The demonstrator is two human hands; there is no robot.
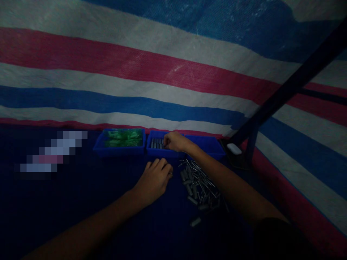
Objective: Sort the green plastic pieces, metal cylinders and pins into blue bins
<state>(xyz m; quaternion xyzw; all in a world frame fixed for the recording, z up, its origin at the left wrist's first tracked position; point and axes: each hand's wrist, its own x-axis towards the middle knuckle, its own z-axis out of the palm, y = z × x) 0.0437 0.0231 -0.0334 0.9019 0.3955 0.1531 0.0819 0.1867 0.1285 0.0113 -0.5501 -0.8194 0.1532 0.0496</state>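
Note:
My right hand (175, 142) reaches into the middle blue bin (162, 153), its fingers pinched together at the right end of several short grey cylinders (156, 143) lined up inside. Whatever sits between those fingertips is too dark and small to make out. My left hand (156, 177) rests palm down on the dark blue table (108, 202), just in front of that bin, fingers slightly bent and apart with nothing seen in them. Below my right forearm lies a loose pile of grey cylinders (188, 184) and thin metal rods (204, 177). One separate cylinder (195, 221) lies nearer to me.
A blue bin with green plastic bags (124, 138) stands left of the middle bin. Another blue bin (206, 144) stands to the right, partly behind my forearm. A white object (234, 148) lies beside a dark metal post (271, 101). Striped sheeting (135, 65) hangs behind.

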